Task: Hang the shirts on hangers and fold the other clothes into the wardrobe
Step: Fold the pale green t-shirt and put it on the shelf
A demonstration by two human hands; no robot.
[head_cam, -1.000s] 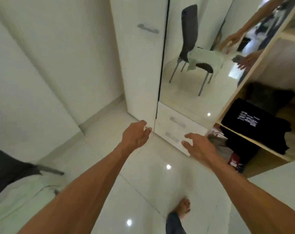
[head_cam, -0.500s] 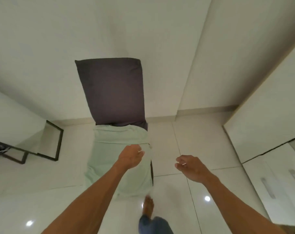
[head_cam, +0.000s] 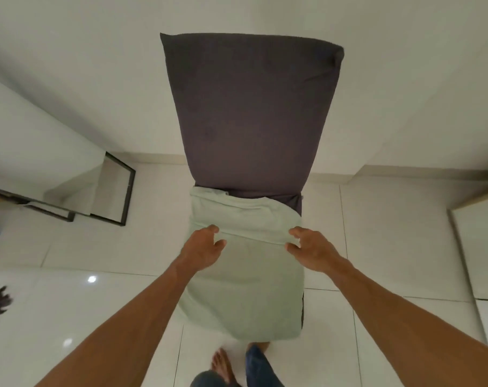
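A pale green garment (head_cam: pixel 245 286) lies folded over the seat of a chair with a dark grey backrest (head_cam: pixel 251 113), right in front of me. A raised fold runs across the garment near the backrest. My left hand (head_cam: pixel 205 251) is at the left end of that fold, fingers and thumb curled around its edge. My right hand (head_cam: pixel 311 250) pinches the right end of the same fold between thumb and fingers. The wardrobe's inside is out of view.
White glossy floor tiles (head_cam: pixel 390 241) surround the chair. A black metal frame (head_cam: pixel 119 196) stands at the left against the wall. A white wardrobe panel (head_cam: pixel 480 247) fills the right edge. My bare foot (head_cam: pixel 221 364) is just below the seat.
I turned away from the open wardrobe to the chair and stepped closer. Both hands moved from mid-air down onto the green garment's fold.
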